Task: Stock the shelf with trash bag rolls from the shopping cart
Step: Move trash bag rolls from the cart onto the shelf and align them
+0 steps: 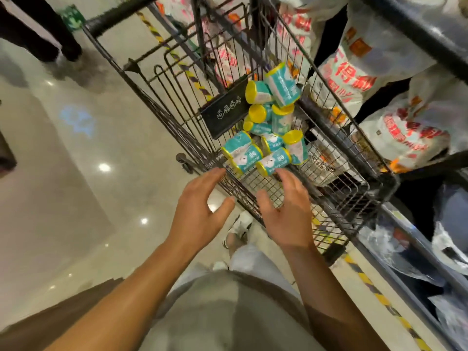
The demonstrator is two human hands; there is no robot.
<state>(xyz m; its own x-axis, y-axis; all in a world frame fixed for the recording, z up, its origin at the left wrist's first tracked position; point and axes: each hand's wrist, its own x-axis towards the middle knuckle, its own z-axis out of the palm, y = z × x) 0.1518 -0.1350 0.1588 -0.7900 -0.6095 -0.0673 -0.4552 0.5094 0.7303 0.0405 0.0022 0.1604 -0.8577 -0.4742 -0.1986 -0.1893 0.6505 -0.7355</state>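
Both hands are reaching toward the shopping cart [342,198] from the lower centre of the frame. The left hand [200,211] is hovering at the cart's near edge, fingers spread and relaxed, grasping nothing. The right hand [286,214] is hovering over the wire floor of the cart, fingers loosely extended, likewise empty; its fingertips are lying just short of the nearest roll without visibly touching it.

The trash bag rolls [268,122] are sitting in a loose heap inside the cart, in the middle of the frame. They are teal and white with yellow ends, lying at mixed angles, some stacked on others. The nearest roll [274,160] is lying on its side just above the right hand. A black child-seat flap [225,110] is standing tilted just left of the heap.

The shelf [415,29] is running along the right side of the frame, with large white bags printed in red [354,79] filling its tiers beside the cart. A yellow-and-black floor stripe [374,287] is running along its base at lower right. Another person's dark trouser legs [38,29] are showing at upper left on the glossy floor [76,173].
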